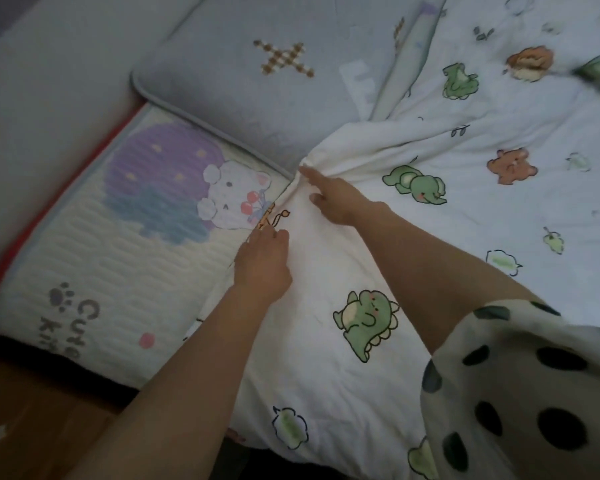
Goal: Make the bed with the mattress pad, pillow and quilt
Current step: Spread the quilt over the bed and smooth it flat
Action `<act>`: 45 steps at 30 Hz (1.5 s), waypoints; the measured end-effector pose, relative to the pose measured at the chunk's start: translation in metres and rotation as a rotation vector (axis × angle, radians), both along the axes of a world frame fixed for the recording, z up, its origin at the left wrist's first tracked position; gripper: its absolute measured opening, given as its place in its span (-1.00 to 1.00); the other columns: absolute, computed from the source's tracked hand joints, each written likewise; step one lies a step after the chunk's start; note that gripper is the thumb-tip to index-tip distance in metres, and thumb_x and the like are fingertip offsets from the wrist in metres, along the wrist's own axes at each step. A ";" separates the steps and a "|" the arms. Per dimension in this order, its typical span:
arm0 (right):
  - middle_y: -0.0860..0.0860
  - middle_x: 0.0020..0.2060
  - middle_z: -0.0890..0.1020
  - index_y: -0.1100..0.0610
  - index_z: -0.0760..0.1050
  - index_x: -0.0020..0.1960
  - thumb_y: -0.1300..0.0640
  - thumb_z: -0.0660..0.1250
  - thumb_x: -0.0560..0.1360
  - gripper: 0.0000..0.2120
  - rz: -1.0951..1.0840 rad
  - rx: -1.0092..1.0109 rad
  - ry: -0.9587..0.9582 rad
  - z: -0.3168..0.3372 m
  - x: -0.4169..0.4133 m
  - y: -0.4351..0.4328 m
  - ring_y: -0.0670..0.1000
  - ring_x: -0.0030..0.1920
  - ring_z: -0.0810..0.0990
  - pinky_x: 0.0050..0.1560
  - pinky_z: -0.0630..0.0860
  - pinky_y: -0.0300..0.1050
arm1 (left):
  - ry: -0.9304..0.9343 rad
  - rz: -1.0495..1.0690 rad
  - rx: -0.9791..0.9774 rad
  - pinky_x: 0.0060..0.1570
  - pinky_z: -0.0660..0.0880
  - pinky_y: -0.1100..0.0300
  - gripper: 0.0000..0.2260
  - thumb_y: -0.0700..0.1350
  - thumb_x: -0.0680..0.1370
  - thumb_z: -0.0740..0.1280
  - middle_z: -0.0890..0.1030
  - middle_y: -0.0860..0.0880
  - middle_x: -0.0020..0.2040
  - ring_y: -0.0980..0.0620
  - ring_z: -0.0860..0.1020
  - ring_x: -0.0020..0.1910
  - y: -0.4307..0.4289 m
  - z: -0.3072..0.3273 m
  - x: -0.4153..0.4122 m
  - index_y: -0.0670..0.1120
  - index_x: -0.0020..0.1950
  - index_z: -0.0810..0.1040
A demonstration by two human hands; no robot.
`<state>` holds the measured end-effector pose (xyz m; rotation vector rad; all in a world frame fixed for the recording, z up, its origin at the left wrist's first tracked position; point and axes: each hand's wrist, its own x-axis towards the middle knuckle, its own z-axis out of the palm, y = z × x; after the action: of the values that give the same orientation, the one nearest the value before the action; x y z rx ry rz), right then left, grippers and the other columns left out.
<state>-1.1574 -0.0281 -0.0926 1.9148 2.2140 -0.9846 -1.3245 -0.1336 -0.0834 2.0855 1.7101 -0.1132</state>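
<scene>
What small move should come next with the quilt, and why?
Probably pull the edge of the quilt sideways over the mattress pad and flatten it. The left hand grips that edge, the right hand rests where folds bunch beside the pillow, and the pad lies uncovered on that side.

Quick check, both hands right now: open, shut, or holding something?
Left hand: fingers curled, pinching the quilt at its edge.
Right hand: grips the bunched quilt edge beside the pillow.
</scene>
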 end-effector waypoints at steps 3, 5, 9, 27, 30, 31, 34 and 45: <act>0.19 0.27 0.50 -0.08 0.08 0.53 0.12 0.12 0.61 -0.48 -0.044 0.019 0.014 0.022 0.026 -0.003 0.21 0.21 0.50 0.27 0.39 0.08 | -0.044 -0.082 -0.014 0.06 0.44 0.00 -0.63 -0.20 0.50 0.28 0.42 -0.13 0.24 -0.13 0.40 0.24 0.013 0.010 0.027 -0.15 0.31 0.39; 0.17 0.26 0.52 -0.09 0.10 0.52 0.12 0.12 0.61 -0.50 -0.069 0.032 -0.003 0.037 0.044 -0.007 0.19 0.20 0.50 0.25 0.40 0.06 | -0.046 -0.122 -0.019 0.06 0.45 0.00 -0.64 -0.20 0.50 0.27 0.43 -0.12 0.22 -0.12 0.40 0.22 0.019 0.017 0.041 -0.14 0.31 0.39; 0.10 0.34 0.48 -0.06 0.11 0.52 0.11 0.12 0.62 -0.51 -0.097 0.058 -0.035 0.057 0.085 -0.024 0.16 0.28 0.46 0.29 0.37 0.05 | -0.037 -0.192 -0.032 0.07 0.45 0.03 -0.65 -0.19 0.51 0.26 0.43 -0.09 0.22 -0.10 0.40 0.20 0.024 0.025 0.069 -0.12 0.30 0.40; 0.11 0.40 0.39 0.04 0.13 0.52 0.08 0.12 0.62 -0.52 -0.306 -0.017 -0.166 0.020 0.278 -0.121 0.17 0.36 0.36 0.31 0.33 0.07 | -0.014 -0.288 -0.161 0.22 0.40 0.06 -0.54 -0.18 0.55 0.23 0.36 -0.03 0.38 -0.04 0.35 0.34 0.017 0.004 0.225 -0.05 0.45 0.29; 0.05 0.51 0.20 0.04 0.06 0.54 0.06 0.12 0.63 -0.48 -0.262 0.000 -0.199 0.004 0.296 -0.113 0.15 0.47 0.19 0.41 0.22 0.06 | -0.013 -0.278 -0.164 0.29 0.37 0.04 -0.47 -0.20 0.54 0.23 0.27 -0.02 0.47 -0.04 0.28 0.41 0.024 -0.008 0.247 -0.05 0.51 0.21; 0.03 0.54 0.12 0.02 0.02 0.55 0.04 0.12 0.63 -0.46 -0.249 -0.001 -0.197 -0.003 0.302 -0.110 0.14 0.51 0.11 0.44 0.16 0.06 | -0.016 -0.278 -0.165 0.32 0.35 0.04 -0.45 -0.20 0.54 0.23 0.23 -0.01 0.49 -0.04 0.25 0.43 0.026 -0.013 0.255 -0.05 0.52 0.18; 0.00 0.56 0.01 -0.01 -0.05 0.56 0.02 0.12 0.63 -0.43 -0.230 -0.007 -0.183 -0.017 0.311 -0.099 0.14 0.54 -0.01 0.48 0.08 0.08 | -0.013 -0.287 -0.174 0.38 0.30 0.00 -0.41 -0.19 0.54 0.25 0.16 -0.02 0.53 -0.05 0.19 0.48 0.035 -0.021 0.275 -0.06 0.54 0.12; 0.02 0.56 0.01 -0.01 -0.07 0.56 0.03 0.13 0.63 -0.42 -0.158 -0.004 -0.175 -0.017 0.328 -0.032 0.14 0.53 0.04 0.47 0.12 0.10 | -0.054 -0.247 -0.066 0.13 0.42 0.03 -0.52 -0.22 0.52 0.26 0.34 -0.05 0.40 -0.07 0.33 0.35 0.110 -0.017 0.300 -0.08 0.45 0.29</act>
<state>-0.8292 -0.0598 -0.1092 2.1117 1.9914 -0.8030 -1.0249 -0.0232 -0.1000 2.2211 1.3937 -0.1841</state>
